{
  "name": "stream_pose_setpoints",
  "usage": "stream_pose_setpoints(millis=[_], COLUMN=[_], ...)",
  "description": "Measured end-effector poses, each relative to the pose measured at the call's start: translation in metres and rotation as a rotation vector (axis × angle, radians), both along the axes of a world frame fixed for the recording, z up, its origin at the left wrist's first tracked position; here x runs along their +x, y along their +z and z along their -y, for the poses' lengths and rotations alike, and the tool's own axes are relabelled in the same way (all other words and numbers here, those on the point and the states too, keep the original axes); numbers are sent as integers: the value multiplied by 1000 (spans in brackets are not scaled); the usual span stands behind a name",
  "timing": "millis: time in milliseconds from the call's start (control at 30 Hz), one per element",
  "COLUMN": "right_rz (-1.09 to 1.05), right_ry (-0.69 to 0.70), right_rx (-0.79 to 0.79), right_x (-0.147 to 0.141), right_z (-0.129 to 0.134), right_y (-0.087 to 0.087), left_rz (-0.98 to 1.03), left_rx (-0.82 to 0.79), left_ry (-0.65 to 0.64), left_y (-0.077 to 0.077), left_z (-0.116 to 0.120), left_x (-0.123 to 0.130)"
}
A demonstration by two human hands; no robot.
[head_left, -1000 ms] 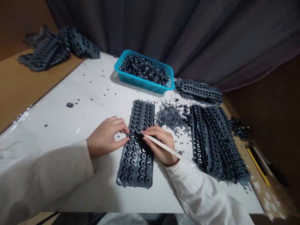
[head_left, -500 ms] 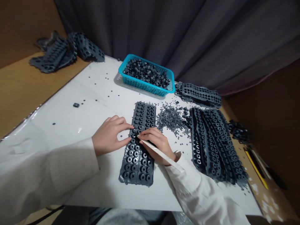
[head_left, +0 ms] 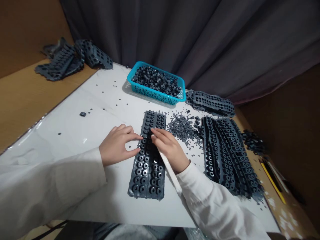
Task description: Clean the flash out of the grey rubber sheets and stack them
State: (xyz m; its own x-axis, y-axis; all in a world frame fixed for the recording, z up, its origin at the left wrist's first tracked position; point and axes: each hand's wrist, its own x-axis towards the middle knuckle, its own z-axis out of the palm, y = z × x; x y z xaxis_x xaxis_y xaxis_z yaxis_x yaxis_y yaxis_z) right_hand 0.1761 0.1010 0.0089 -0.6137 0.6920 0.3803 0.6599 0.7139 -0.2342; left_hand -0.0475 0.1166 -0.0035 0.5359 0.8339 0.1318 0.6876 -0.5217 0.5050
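dark curtain [head_left: 170, 36] behind, slim yellow tool [head_left: 273, 182] at right

A dark curtain [head_left: 160, 30] hangs in folds beyond the left hand [head_left: 118, 146] and right hand [head_left: 171, 150], between brown walls [head_left: 25, 30]. Under both hands, a white tabletop [head_left: 100, 121] catches glare; tan wood [head_left: 17, 96] flanks it on either side.

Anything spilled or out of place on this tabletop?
One dark piece lies alone at left, apart from similar pieces in the blue basket. Small dark discs look spilled, heaped and scattered right of the molded sheet.
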Motion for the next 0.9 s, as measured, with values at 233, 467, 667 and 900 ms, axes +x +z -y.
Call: stream_pose_setpoints(millis=[233,467,667,900], right_rz=[-307,-155,88,49], right_ry=[38,65,101,27], right_rx=[-276,-180,-20,-24], right_x=[-3,-3,-4,-8], right_z=[1,-2,-7,-1], right_y=[-2,-13,-8,-8], left_rz=[16,28,18,5], left_rx=[0,8,8,18], left_ry=[3,-13,-5,-5], left_y=[0,-2,-1,-1], left_z=[0,0,1,0], left_x=[-1,-1,0,-1])
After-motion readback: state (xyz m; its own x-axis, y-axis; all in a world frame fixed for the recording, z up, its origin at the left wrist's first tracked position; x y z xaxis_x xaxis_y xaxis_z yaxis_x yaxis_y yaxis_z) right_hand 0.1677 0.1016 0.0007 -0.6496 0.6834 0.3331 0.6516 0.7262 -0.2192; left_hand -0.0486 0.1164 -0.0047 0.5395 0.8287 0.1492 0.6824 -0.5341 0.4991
